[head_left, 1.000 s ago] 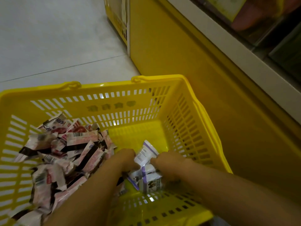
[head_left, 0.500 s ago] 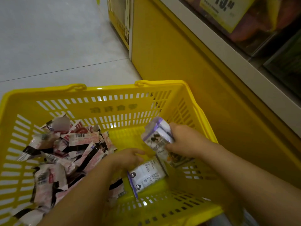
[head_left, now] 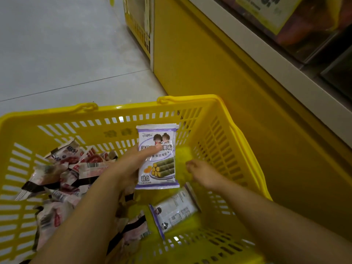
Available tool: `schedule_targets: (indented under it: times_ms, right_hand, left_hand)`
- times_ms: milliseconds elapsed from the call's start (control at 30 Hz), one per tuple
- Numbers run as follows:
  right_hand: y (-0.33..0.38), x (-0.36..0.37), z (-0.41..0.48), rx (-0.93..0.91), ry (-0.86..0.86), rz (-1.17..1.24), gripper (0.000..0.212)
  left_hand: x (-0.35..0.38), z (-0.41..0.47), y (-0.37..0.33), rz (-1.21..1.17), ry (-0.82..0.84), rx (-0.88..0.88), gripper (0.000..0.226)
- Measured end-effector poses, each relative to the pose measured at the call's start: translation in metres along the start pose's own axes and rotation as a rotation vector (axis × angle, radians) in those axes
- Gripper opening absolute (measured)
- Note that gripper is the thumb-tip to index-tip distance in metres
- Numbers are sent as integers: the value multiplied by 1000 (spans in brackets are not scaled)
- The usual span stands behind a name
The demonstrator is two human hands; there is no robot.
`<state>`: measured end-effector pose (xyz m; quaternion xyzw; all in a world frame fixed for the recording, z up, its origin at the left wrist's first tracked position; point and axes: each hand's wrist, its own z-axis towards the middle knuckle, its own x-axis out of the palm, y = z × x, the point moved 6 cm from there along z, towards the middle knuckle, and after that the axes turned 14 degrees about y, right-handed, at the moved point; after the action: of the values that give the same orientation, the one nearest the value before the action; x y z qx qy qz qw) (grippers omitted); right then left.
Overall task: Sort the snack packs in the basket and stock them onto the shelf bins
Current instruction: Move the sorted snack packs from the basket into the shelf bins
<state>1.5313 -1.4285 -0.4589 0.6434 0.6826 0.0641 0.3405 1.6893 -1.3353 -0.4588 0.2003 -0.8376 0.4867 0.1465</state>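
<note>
2 bare forearms extended forward.
Left hand (head_left: 131, 165) pinched a purple snack pack (head_left: 162, 168), thumb across its front; right hand (head_left: 203, 174) had fingers loosely curled, holding nothing.

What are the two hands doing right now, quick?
Left hand: holding a purple snack pack.
Right hand: open, holding nothing, down in the basket.

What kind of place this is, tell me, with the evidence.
Most likely a shop aisle: a yellow shopping basket of snack packs, a yellow display shelf and a price tag above.
</note>
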Motion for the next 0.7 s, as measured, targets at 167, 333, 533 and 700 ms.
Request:
schedule_targets:
  times_ms: [167, 333, 533, 700]
  right_hand:
    - [-22, 55, 27, 107, 350, -598, 73]
    - [-29, 65, 31, 142, 435, -702, 69]
    - [-17, 71, 24, 130, 487, -890, 46]
    - [-15, 67, 23, 67, 474, -779, 46]
  left_hand:
    - [-15, 0, -3, 237, -139, -32, 64]
    - [-12, 1, -8, 378, -190, -47, 48]
    - [-2, 0, -17, 424, -186, -47, 57]
    - [-2, 0, -26, 474, -210, -33, 56]
